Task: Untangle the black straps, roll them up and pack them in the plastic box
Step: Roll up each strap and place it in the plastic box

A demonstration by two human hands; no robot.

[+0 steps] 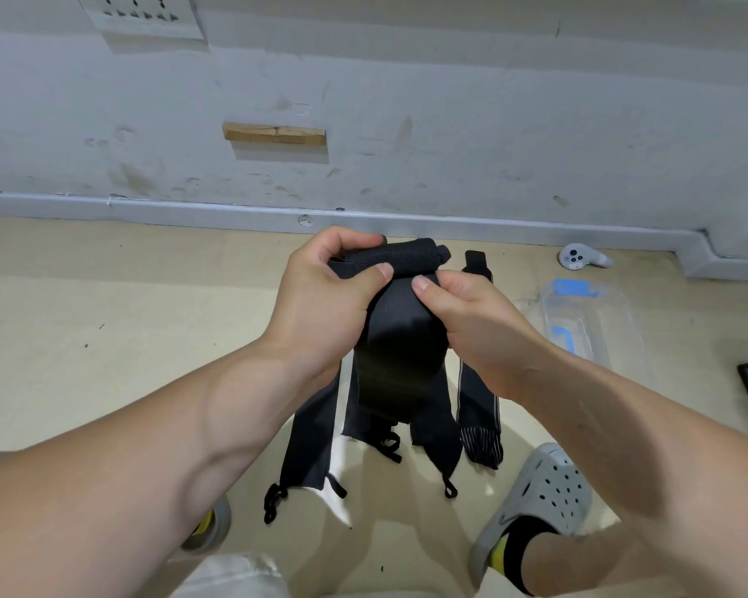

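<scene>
Grips the rolled top of a wide black woven strap (400, 257) with the left hand (333, 291), fingers curled round the roll. Pinches the flat part just below with the right hand (463, 312). Holds it above the beige floor (104, 338), tail hanging over more black straps (309, 433) lying there. Has the clear plastic box (588, 321) on the floor to the right, near a white controller (581, 255).

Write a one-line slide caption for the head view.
Left hand and right hand grip a half-rolled black strap above other straps on the floor, clear plastic box at right.
</scene>
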